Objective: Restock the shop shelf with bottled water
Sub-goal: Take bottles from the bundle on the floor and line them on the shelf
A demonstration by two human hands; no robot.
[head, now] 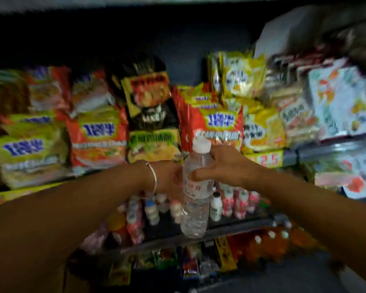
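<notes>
My right hand (226,166) wrapped round water bottle (195,187), upright before drinks shelf (178,237). Left hand (167,178) behind bottle, grip unclear. Tip: aim for gap, lower gently, don't topple small milk bottles (216,206).

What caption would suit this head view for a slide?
Both hands, right and left, hold a water bottle upright before shelves of noodle packets.

Both arms outstretched — right hand (226,166) in curled grip, left hand (167,178) alongside.
</notes>
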